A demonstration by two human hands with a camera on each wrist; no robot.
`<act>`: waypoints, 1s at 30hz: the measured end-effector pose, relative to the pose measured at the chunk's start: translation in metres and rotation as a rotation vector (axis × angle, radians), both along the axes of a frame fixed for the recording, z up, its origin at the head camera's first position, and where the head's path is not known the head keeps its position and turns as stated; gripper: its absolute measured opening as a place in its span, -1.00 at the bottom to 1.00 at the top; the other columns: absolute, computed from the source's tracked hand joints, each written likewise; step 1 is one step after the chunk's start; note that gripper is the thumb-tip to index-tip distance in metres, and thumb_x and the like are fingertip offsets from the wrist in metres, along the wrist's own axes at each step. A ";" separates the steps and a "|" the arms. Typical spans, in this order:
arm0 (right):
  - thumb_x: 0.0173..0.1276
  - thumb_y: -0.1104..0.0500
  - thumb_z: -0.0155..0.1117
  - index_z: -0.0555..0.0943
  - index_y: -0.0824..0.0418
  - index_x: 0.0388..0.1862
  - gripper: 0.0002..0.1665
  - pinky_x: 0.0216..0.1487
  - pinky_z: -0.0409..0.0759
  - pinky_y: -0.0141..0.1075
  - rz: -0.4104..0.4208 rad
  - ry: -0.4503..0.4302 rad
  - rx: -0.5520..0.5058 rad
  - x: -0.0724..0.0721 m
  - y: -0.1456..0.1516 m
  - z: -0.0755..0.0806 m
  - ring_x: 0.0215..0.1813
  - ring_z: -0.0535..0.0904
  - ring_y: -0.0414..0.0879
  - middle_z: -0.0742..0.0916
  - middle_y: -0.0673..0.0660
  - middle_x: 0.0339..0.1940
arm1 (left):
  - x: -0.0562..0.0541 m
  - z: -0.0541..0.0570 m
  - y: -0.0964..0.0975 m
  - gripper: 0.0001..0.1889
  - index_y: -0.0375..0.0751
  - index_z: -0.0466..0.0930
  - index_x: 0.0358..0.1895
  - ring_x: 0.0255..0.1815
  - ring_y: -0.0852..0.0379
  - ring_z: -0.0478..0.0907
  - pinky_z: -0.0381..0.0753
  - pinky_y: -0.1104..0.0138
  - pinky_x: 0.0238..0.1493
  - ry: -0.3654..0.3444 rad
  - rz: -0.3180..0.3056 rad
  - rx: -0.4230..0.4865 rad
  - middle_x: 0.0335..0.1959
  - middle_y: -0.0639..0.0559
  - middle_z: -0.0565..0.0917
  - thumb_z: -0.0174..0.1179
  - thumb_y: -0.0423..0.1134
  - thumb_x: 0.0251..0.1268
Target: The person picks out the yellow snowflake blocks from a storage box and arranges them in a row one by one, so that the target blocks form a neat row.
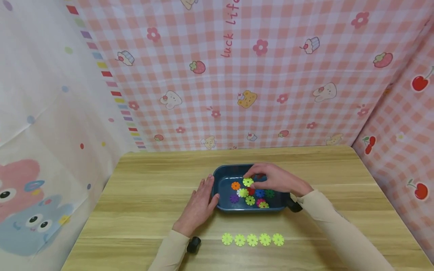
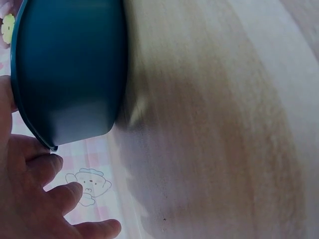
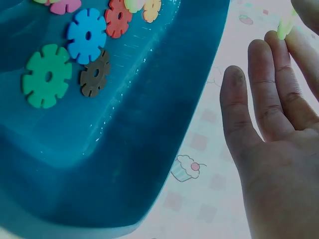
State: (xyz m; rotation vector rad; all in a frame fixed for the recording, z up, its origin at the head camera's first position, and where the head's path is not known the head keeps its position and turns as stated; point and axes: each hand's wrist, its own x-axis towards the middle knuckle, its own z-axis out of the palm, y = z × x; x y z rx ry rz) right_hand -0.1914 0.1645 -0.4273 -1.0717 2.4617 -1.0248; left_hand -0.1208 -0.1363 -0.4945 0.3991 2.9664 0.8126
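Tray (image 1: 251,210): dark blue, on bench (image 1: 152,169), mixed-colour notched discs (image 1: 250,203) inside.
Right hand (image 1: 276,178): thumb and fingertips pinch one yellow-green disc (image 1: 246,184) over tray.
Left hand (image 1: 200,203): fingers spread, relaxed, touching tray's left edge, gripping nothing.
Row (image 1: 252,244): five yellow-green discs on bench, near tray's front edge, roughly parallel to it.

Pink checked cloth (image 1: 234,79) behind a wooden tabletop (image 1: 152,188)

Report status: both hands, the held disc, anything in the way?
Right hand pinching yellow-green disc above tray. Left hand at tray's left end. Tray's near wall stands between held disc and row of five matching discs.
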 end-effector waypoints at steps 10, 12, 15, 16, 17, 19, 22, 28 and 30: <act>0.49 0.01 0.38 0.71 0.02 0.21 -0.64 0.18 0.63 0.09 -0.022 0.041 -0.022 0.013 0.010 -0.001 0.12 0.62 0.05 0.69 -0.05 0.15 | 0.001 0.002 0.001 -0.27 -0.17 0.00 0.69 0.69 -0.17 -0.04 0.09 -0.27 0.53 -0.004 0.003 0.001 0.70 -0.07 0.05 -0.01 0.03 0.65; 0.48 0.01 0.38 0.71 0.03 0.21 -0.63 0.18 0.61 0.12 -0.031 0.042 -0.024 0.016 0.013 0.000 0.14 0.61 0.05 0.68 -0.04 0.15 | 0.001 0.002 0.001 -0.27 -0.17 0.00 0.69 0.69 -0.17 -0.04 0.09 -0.26 0.53 -0.004 0.003 -0.001 0.70 -0.07 0.05 -0.01 0.03 0.65; 0.49 0.01 0.38 0.71 0.04 0.21 -0.63 0.18 0.60 0.15 -0.043 0.045 -0.021 0.021 0.016 0.000 0.15 0.60 0.06 0.68 -0.03 0.16 | 0.001 0.001 0.001 -0.27 -0.18 0.00 0.69 0.69 -0.17 -0.04 0.10 -0.26 0.53 -0.001 0.002 0.000 0.70 -0.08 0.05 -0.01 0.02 0.65; 0.49 0.02 0.38 0.70 0.05 0.21 -0.63 0.17 0.60 0.14 -0.046 0.048 -0.021 0.022 0.017 0.000 0.15 0.60 0.07 0.68 -0.03 0.16 | 0.001 0.001 0.001 -0.27 -0.18 -0.01 0.69 0.69 -0.16 -0.04 0.09 -0.26 0.53 -0.002 0.001 0.000 0.70 -0.08 0.05 -0.01 0.02 0.65; 0.49 0.02 0.37 0.70 0.05 0.21 -0.63 0.17 0.60 0.15 -0.048 0.051 -0.024 0.024 0.018 0.000 0.15 0.60 0.07 0.67 -0.02 0.16 | 0.001 0.000 0.001 -0.28 -0.18 -0.01 0.69 0.69 -0.16 -0.04 0.10 -0.26 0.53 -0.001 0.001 0.001 0.70 -0.08 0.05 -0.02 0.02 0.66; 0.49 0.03 0.38 0.70 0.04 0.21 -0.64 0.16 0.61 0.15 -0.053 0.058 -0.027 0.027 0.021 -0.001 0.14 0.60 0.07 0.67 -0.03 0.15 | 0.001 -0.001 0.001 -0.28 -0.20 0.00 0.69 0.69 -0.18 -0.03 0.10 -0.27 0.53 0.002 -0.003 0.006 0.70 -0.10 0.05 -0.01 0.00 0.66; 0.48 0.04 0.39 0.70 0.03 0.20 -0.65 0.17 0.61 0.14 -0.061 0.064 -0.041 0.031 0.024 -0.002 0.14 0.60 0.09 0.67 -0.04 0.14 | 0.002 -0.001 0.001 -0.27 -0.20 -0.01 0.69 0.68 -0.18 -0.03 0.10 -0.28 0.52 -0.002 -0.007 0.007 0.70 -0.10 0.05 -0.01 0.01 0.65; 0.46 0.02 0.41 0.71 0.02 0.20 -0.63 0.16 0.60 0.16 -0.084 0.068 -0.060 0.039 0.034 -0.003 0.13 0.60 0.09 0.67 -0.08 0.10 | 0.000 -0.001 0.001 -0.26 -0.18 -0.04 0.70 0.69 -0.16 -0.04 0.09 -0.25 0.54 -0.003 -0.009 0.001 0.70 -0.08 0.03 -0.02 0.02 0.66; 0.47 0.00 0.40 0.71 0.03 0.21 -0.61 0.13 0.62 0.14 -0.086 0.072 -0.058 0.041 0.037 -0.002 0.12 0.61 0.08 0.67 -0.09 0.10 | 0.000 -0.002 0.000 -0.26 -0.19 -0.04 0.69 0.69 -0.17 -0.04 0.09 -0.25 0.54 0.002 -0.008 0.004 0.70 -0.10 0.05 -0.01 0.02 0.66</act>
